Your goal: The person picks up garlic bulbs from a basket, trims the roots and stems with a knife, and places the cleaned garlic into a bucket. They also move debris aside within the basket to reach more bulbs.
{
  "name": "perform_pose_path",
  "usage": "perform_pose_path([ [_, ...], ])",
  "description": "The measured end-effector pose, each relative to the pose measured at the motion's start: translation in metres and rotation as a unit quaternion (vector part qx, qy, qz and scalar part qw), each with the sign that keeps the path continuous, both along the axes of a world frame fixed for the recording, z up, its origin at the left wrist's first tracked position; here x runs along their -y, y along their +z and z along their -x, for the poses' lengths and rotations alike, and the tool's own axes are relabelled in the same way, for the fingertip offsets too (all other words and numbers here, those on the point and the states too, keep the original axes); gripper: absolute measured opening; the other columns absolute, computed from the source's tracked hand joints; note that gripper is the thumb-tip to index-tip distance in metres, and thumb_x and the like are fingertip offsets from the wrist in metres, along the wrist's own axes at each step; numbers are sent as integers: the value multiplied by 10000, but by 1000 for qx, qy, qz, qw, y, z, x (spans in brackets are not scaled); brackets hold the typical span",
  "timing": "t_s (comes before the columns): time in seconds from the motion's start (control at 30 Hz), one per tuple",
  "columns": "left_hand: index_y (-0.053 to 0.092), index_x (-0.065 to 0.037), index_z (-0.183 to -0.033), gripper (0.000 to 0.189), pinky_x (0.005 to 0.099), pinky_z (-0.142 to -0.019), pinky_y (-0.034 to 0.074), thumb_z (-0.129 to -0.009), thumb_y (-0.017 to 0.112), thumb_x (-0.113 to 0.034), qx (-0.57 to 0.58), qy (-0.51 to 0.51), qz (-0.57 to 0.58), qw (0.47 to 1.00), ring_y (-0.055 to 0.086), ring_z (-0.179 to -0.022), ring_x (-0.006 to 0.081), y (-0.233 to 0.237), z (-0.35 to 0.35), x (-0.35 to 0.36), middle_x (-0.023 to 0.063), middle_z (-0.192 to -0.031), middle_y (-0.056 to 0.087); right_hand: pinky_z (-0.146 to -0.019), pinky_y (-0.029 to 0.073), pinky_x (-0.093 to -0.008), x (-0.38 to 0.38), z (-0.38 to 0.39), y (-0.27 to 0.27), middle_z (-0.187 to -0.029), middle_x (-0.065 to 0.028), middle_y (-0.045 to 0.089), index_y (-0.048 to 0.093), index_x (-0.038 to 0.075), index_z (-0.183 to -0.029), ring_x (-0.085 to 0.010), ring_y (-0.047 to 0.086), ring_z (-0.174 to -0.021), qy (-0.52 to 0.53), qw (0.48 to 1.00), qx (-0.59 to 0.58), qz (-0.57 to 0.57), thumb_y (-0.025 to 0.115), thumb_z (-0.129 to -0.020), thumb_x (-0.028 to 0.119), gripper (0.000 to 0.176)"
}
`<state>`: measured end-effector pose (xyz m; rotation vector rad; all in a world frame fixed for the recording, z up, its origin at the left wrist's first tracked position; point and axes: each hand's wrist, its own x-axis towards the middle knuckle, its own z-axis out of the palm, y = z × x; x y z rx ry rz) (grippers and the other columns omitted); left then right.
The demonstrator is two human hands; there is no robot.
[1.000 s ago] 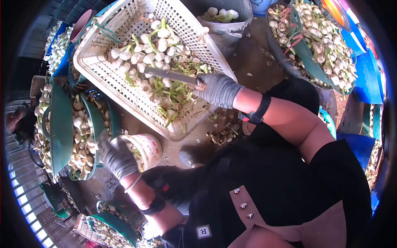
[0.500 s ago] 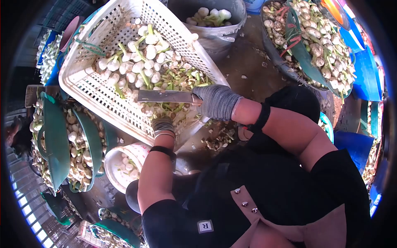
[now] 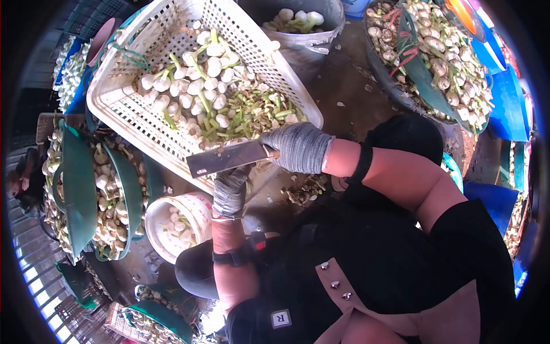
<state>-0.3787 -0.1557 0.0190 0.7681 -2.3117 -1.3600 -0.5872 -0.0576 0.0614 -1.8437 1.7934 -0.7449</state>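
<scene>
My right hand (image 3: 299, 148), in a grey knit glove, is closed round the handle of a broad flat blade (image 3: 226, 159). The blade lies level across the near side of a white plastic basket (image 3: 134, 127). Just beneath the blade is my left hand (image 3: 230, 194), also gloved, with its fingers curled and partly covered by the blade; what they hold, if anything, is hidden. Inside the basket, garlic bulbs (image 3: 195, 86) with green stems are heaped beside cut stem pieces (image 3: 258, 112).
A white bucket (image 3: 153, 226) with bulbs stands at the left. A grey bucket (image 3: 329, 43) is beyond the basket. Green tubs (image 3: 79, 189) of garlic are at the left, a large heaped tub (image 3: 381, 74) at the upper right. Scraps (image 3: 306, 190) litter the floor.
My left hand has drawn back from the basket's contents toward my body. The blade has moved nearer to me and tilted, with its tip lower. The basket appears slightly further right.
</scene>
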Motion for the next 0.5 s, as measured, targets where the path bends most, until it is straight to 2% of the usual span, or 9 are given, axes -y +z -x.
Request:
perform_pose_path([
  [0.03, 532, -68, -1258, 364, 398, -985, 412, -905, 565, -150, 84, -58, 343, 934, 538, -1139, 302, -3, 1, 1, 119, -1233, 578, -662, 487, -459, -4, -3, 5, -775, -119, 629, 586, 105, -903, -338, 628, -719, 0, 1000, -1, -1, 575, -815, 241, 162],
  [0.07, 532, -68, -1258, 364, 398, -985, 412, -905, 565, -150, 83, -57, 343, 934, 538, -1139, 302, -4, -4, -2, 119, -1233, 578, -659, 488, -459, -6, -6, 10, -776, -117, 631, 589, 106, -906, -338, 629, -720, 10, 1000, -15, 5, 579, -807, 234, 162],
  [0.13, 510, -76, -1287, 383, 380, -979, 417, -929, 548, -208, 137, -27, 423, 895, 532, -1152, 265, 3, -16, -11, 109, -1268, 555, -654, 494, -452, -11, -11, 16, -768, -112, 634, 601, 107, -901, -338, 637, -734, 27, 999, -12, 38, 588, -784, 219, 163],
  [0.17, 513, -76, -1284, 381, 377, -976, 418, -927, 548, -206, 146, -18, 421, 895, 536, -1145, 264, -1, -20, -14, 110, -1261, 559, -654, 494, -452, -12, -12, 20, -768, -112, 634, 601, 107, -901, -338, 637, -734, 25, 999, -11, 39, 588, -784, 219, 163],
  [0.23, 519, -77, -1278, 379, 371, -970, 421, -922, 550, -201, 151, -8, 400, 904, 543, -1132, 261, -10, -26, -19, 112, -1247, 565, -652, 500, -445, -15, -13, 30, -765, -116, 636, 610, 102, -894, -339, 639, -739, 56, 997, -42, -38, 592, -776, 212, 162],
  [0.33, 527, -77, -1269, 375, 363, -962, 426, -914, 552, -194, 150, -1, 390, 909, 553, -1111, 257, -18, -34, -22, 115, -1225, 575, -648, 500, -445, -21, -16, 30, -770, -120, 637, 611, 94, -879, -344, 636, -732, 59, 998, -30, 11, 595, -770, 200, 152],
  [0.5, 542, -78, -1255, 368, 349, -947, 434, -902, 556, -183, 169, 4, 377, 911, 571, -1078, 250, -40, -47, -28, 119, -1188, 592, -644, 500, -447, -23, -15, 17, -761, -125, 640, 622, 95, -915, -347, 634, -726, 63, 997, -33, 24, 595, -762, 183, 178],
])
